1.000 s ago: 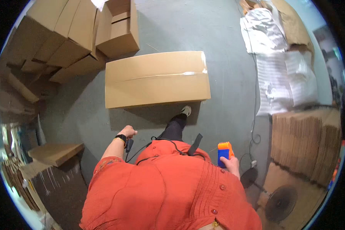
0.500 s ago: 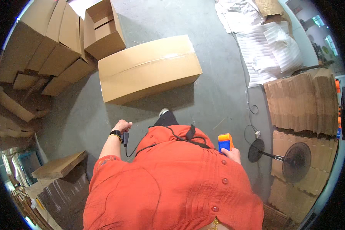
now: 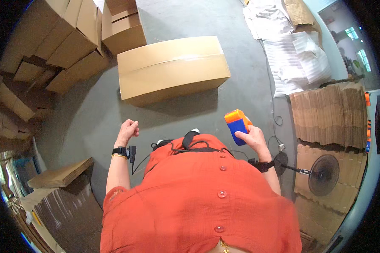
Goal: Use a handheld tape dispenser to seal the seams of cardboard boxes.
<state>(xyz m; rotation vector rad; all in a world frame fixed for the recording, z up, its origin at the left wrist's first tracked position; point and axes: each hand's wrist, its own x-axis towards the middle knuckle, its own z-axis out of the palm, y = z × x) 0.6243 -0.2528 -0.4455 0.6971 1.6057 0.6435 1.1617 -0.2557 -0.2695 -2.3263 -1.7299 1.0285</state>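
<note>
A: Where's the tape dispenser [image 3: 237, 124]?
B: Clamped in the right hand [image 3: 253, 139], near the sealed carton [image 3: 173, 67], on its near side. Light, rigid plastic; hold the handle, mind the cutter.
A: The left hand [image 3: 128, 130]?
B: Empty fist, also near the carton. Bare floor [image 3: 93, 114] around it; carton stacks [image 3: 59, 38] crowd its left.

Stacked cardboard boxes [image 3: 50, 46] at left, flattened cardboard stacks [image 3: 329, 111], a standing fan [image 3: 323, 175], white foam sheets [image 3: 297, 59].

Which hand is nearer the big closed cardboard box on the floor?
Left, narrowly. The left hand, a bare fist, sits just below the cardboard box; the right hand, gripping the tape dispenser, is lower right of it.
</note>
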